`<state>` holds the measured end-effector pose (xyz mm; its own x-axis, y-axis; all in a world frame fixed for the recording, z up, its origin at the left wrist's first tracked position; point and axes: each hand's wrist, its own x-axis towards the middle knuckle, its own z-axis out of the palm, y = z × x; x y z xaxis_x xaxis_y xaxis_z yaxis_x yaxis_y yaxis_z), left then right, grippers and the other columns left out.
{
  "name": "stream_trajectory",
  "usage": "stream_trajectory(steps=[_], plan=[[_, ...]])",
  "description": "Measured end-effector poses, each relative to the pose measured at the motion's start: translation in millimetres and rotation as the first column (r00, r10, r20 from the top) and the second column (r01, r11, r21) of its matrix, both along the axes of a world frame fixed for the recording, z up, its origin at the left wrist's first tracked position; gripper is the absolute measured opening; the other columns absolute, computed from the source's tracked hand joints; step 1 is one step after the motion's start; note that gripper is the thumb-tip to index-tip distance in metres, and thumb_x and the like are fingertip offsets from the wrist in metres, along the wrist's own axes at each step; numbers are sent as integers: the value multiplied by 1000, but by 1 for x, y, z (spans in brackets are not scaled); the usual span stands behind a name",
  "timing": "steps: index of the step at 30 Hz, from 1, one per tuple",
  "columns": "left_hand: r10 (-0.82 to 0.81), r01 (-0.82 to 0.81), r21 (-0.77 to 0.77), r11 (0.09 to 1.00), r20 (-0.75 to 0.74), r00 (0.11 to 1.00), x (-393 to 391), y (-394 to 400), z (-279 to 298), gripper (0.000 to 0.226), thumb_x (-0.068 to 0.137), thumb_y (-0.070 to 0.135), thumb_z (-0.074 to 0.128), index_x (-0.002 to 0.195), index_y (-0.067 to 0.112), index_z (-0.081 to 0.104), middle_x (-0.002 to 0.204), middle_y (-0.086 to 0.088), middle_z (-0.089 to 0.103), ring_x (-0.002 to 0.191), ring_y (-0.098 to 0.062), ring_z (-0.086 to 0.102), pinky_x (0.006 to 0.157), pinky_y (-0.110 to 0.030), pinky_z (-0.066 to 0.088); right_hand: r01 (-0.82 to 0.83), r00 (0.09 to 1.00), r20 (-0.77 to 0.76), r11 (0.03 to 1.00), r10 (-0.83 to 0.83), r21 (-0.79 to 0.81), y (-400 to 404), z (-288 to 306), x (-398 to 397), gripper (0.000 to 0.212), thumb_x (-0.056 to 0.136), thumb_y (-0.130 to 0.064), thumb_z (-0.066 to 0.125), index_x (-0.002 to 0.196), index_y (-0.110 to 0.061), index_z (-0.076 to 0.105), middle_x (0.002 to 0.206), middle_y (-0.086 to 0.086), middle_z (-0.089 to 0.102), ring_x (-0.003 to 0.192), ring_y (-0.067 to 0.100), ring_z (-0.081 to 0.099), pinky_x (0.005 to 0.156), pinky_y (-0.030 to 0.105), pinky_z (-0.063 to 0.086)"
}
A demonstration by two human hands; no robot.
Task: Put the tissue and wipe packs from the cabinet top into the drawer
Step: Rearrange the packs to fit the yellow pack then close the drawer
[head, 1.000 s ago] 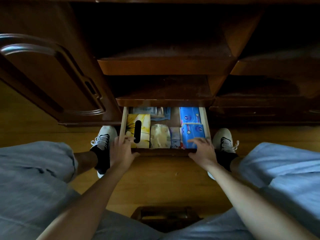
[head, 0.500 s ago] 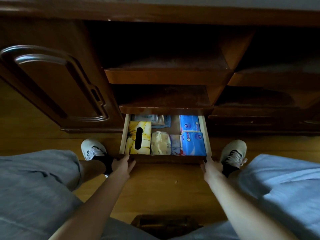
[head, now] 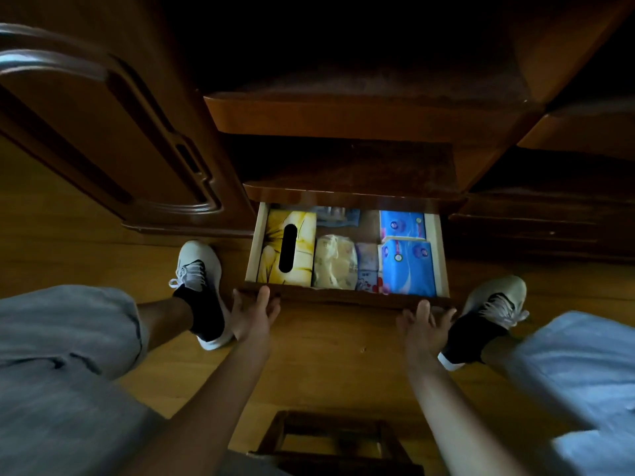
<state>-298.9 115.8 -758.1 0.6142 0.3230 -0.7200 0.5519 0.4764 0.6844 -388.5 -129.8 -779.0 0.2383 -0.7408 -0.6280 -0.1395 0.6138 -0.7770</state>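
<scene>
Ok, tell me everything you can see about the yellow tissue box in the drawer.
The yellow cardboard tissue box lies flat in the left end of the open wooden drawer, its long side running front to back beside the pale left wall. Its top bears a flower-like yellow print and a dark oval dispensing slot, with no tissue seen poking out. A cream plastic pack sits against its right side. Neither hand touches it; the left hand rests on the drawer front just before it.

No text can be read. The small pack (head: 367,271) near the drawer's (head: 441,255) front edge and the blue packs (head: 407,267) by its right wall carry print too blurred to make out.
</scene>
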Motion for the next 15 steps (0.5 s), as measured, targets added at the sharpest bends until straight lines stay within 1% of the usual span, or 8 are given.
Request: stream_trajectory(steps=[2,3,5,7,9,11,13,15], plan=[[-16,16,15,1000,28,999,14,-4,4,69,94,9,70,154,26,40,124,-13,68,94,-28,74,71,-30,63,-179,984,21,984,179,-11,-12,-7,8,51,113,-19,31,162,-19,17,160,22,35,142,44,42,117,53,37],[-37,36,38,999,22,999,23,-6,6,68,94,9,70,153,25,42,120,-13,70,95,-28,74,73,-32,63,-197,980,9,980,197,9,-17,-7,16,53,112,-24,31,162,-15,15,161,23,34,143,44,42,116,52,39],[-36,35,58,998,25,999,41,-14,12,66,93,9,72,151,21,45,112,-11,73,93,-26,75,74,-33,63,-165,986,-7,986,165,14,-22,0,35,57,108,-32,46,161,-28,24,153,18,48,131,38,57,103,49,52],[-38,36,60,998,33,999,56,-20,12,61,91,11,74,147,17,50,106,-8,74,90,-25,76,74,-33,63,-3,1000,-8,998,4,56,-26,7,56,67,100,-28,63,156,-44,32,134,10,65,108,26,73,83,41,62],[-57,52,96,994,56,997,72,-26,10,55,91,15,75,142,18,54,103,-6,74,91,-25,76,74,-32,63,39,998,-44,999,-38,22,-33,8,78,72,96,-23,70,153,-48,35,121,7,71,91,17,77,66,28,63],[-92,77,172,982,81,992,87,-33,7,53,92,20,74,141,20,54,105,-4,75,91,-24,76,73,-32,63,57,998,-34,998,-57,-15,-38,8,99,71,97,-24,69,154,-46,33,120,5,71,89,15,77,61,23,60],[-209,162,368,916,93,973,97,-42,4,56,96,28,68,148,22,48,117,-2,74,92,-14,76,80,-33,62,0,997,-78,994,-8,-105,-38,4,113,68,100,-31,63,157,-42,28,132,3,66,94,13,74,63,22,60],[-425,294,611,735,77,902,95,-50,0,71,99,37,61,159,23,26,145,-3,58,105,4,68,89,-24,58,-166,974,-194,952,118,-257,-31,-2,120,69,103,-44,54,161,-39,16,153,2,50,115,15,67,83,31,61]])
